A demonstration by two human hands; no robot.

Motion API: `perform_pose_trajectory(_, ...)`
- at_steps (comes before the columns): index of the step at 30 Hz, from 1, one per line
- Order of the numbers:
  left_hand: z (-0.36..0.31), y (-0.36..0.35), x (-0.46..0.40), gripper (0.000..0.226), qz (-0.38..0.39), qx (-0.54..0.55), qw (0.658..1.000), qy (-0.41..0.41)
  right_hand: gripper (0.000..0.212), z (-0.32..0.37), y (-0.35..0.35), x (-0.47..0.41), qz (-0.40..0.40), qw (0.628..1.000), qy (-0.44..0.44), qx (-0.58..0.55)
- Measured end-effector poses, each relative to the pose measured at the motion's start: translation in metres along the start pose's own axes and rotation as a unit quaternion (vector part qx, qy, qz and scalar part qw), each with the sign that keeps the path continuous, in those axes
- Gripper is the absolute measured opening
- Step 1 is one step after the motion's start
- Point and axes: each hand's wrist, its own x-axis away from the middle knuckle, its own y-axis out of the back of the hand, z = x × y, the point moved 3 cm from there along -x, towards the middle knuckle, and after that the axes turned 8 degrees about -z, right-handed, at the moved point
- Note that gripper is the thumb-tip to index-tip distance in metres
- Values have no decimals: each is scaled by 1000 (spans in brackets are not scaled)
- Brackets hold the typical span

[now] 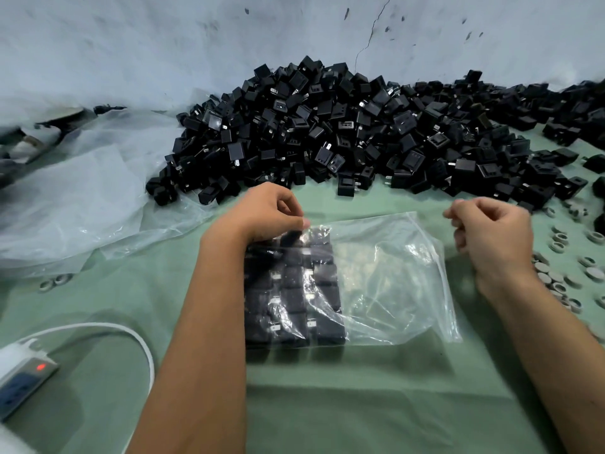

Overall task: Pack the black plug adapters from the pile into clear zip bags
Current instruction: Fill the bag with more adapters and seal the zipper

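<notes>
My left hand (266, 211) sits at the upper left corner of the clear zip bag (386, 280), thumb and forefinger pinching the bag's top edge there; the other fingers are curled under. My right hand (491, 234) hovers just beyond the bag's upper right corner, fingers curled loosely; whether they pinch the bag's edge I cannot tell, the hand being blurred. The bag lies flat on the green table cover (327, 404) between my two forearms; its left portion is filled with packed adapters (294, 290) in neat rows, directly below my left hand; its right portion is bare film. The pile of black plug adapters (343, 132) lies beyond the bag, against the pale wall (163, 37), near both hands but touching neither. Loose plastic sheeting (82, 198) lies to the left of the pile; grey rings (563, 273) are scattered to the right of my right wrist; a white power strip (23, 381) with a lit red switch sits at lower left.
</notes>
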Motion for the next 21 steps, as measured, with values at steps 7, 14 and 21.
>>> perform_pose_trajectory(7, 31, 45, 2, 13, -293, 33, 952, 86, 26, 87, -70, 13, 109, 950, 259, 136)
perform_pose_trajectory(14, 73, 82, 24, 32, -392, 11, 881, 265, 20, 107, -235, 74, 334, 761, 434, 347)
perform_pose_trajectory(21, 96, 87, 25, 30, -388, 85, 858, 326, 50, 107, -379, 117, 347, 602, 591, 411)
